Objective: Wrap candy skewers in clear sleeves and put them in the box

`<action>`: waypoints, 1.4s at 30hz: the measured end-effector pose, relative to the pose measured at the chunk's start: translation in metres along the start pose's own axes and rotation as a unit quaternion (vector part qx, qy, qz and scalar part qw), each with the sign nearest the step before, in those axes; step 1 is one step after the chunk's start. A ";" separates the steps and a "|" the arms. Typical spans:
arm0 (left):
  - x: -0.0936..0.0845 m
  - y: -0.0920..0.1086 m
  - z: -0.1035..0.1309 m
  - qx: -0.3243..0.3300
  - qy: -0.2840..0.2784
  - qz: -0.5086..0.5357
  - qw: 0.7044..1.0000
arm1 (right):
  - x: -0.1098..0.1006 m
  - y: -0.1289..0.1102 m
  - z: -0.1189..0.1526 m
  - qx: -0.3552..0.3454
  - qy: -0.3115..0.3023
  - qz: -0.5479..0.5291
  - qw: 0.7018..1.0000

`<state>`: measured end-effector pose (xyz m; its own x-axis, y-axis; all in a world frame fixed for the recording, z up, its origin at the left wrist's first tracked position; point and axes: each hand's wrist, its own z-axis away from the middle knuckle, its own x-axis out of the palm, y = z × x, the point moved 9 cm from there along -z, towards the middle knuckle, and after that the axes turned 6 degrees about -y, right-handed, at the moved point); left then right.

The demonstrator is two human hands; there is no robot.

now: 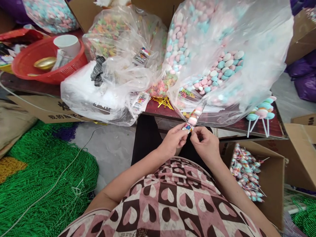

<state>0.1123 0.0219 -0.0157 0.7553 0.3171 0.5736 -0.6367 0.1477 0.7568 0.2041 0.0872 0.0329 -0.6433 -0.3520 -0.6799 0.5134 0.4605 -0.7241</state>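
Observation:
In the head view a candy skewer [193, 118] in a clear wrapper tilts up and to the right just off the table's front edge. Pink and white pieces show inside, with a colourful printed part low down. My left hand [174, 137] is closed around that lower end. Close beside it, my right hand [206, 142] pinches with thumb and fingertips at the wrapper's bottom; whatever is between those fingertips is too small to make out. Gold twist ties [161, 102] lie on the table [158, 112] beyond my left hand.
Behind stand large clear bags of pastel candies [228, 64] and gummy rings [106, 33]. A red basket [49, 74] is at left. Unwrapped candy skewers [262, 112] stand at the right corner. Below, a cardboard box [271, 184] holds wrapped skewers. Green beads [54, 177] cover the left floor.

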 end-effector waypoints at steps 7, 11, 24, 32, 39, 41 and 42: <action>0.018 -0.010 0.002 -0.083 -0.117 0.126 0.982 | 0.001 0.016 -0.001 0.065 -0.009 -0.144 0.987; 0.016 -0.013 0.000 -0.070 -0.095 0.091 0.989 | -0.003 0.009 -0.001 0.043 -0.020 -0.093 0.995; -0.005 0.001 -0.004 0.025 0.039 -0.100 0.994 | -0.002 0.018 0.000 0.048 0.005 -0.120 0.992; -0.011 0.018 0.003 0.106 0.086 -0.340 0.930 | 0.007 0.018 0.000 0.091 -0.021 -0.199 0.976; -0.008 0.026 0.005 0.155 0.096 -0.471 0.863 | 0.016 0.028 0.000 0.160 -0.020 -0.288 0.944; -0.008 0.026 0.005 0.161 0.098 -0.489 0.851 | 0.020 0.031 0.001 0.185 -0.028 -0.319 0.929; -0.009 0.026 0.005 0.161 0.099 -0.498 0.846 | 0.022 0.031 0.001 0.194 -0.032 -0.326 0.925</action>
<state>0.0897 0.0184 0.0005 0.8310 0.3407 -0.4397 0.4010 0.1808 0.8981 0.2067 0.0927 -0.0053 -0.8590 -0.5056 -0.0801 0.2010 -0.1892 -0.9611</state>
